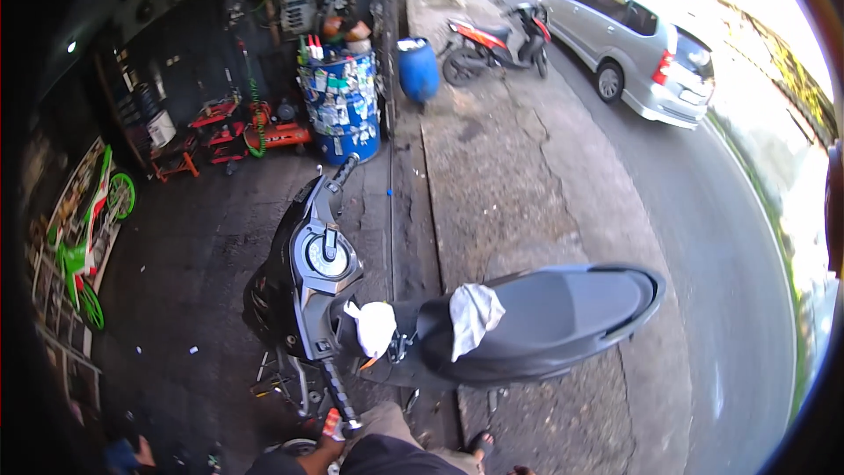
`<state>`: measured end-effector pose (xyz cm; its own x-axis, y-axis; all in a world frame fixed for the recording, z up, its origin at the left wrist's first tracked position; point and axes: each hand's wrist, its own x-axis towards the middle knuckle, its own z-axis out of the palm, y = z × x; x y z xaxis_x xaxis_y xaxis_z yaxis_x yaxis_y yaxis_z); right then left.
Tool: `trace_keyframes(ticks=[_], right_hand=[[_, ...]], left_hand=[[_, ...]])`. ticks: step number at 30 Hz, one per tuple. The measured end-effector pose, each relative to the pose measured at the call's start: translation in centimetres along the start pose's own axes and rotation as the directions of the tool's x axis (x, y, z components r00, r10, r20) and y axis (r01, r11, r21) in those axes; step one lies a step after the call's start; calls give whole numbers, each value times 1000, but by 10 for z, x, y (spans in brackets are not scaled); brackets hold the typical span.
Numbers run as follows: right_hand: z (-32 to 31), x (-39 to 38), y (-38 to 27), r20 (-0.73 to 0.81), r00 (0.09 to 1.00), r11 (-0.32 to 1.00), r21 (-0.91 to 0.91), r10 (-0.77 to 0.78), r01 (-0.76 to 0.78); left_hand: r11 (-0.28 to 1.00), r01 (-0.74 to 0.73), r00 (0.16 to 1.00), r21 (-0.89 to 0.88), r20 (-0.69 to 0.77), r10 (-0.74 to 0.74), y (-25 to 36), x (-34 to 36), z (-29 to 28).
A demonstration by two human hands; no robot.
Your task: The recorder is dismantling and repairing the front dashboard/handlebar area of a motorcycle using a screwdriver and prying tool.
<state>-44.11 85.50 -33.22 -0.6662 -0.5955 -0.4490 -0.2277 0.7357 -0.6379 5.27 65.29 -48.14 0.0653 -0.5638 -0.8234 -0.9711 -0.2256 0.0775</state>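
My left hand (329, 449) is at the lower edge, beside the near handlebar grip of a black scooter (301, 295). Its fingers are closed round a small red-and-white object (331, 423), whose kind I cannot make out. The scooter stands crosswise before me, handlebar to the left and dark seat (571, 308) to the right. A grey-white cloth (476, 318) drapes over the seat's front, and a white bundle (373, 327) sits behind the handlebar. A small bit of skin at the bottom edge may be my right hand (520, 471); its fingers are hidden.
Another person's hand (143, 452) shows at the lower left. A sticker-covered blue drum (341, 110), red workshop jacks (280, 135) and a green-wheeled bike (88, 251) stand around. Beyond the kerb are a blue barrel (418, 70), a red scooter (501, 40) and a silver car (629, 40).
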Motion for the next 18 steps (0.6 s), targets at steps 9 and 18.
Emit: trace_keyframes(ticks=[9,18], right_hand=[[-121,256,-24,43,887,846,-282,-459,452],[-134,287,-43,136,891,872,-186,-433,452]], left_hand=[[831,-32,763,-555,-551,-339,146,9,53],[510,-13,520,-860,-441,-731,165,-24,130]])
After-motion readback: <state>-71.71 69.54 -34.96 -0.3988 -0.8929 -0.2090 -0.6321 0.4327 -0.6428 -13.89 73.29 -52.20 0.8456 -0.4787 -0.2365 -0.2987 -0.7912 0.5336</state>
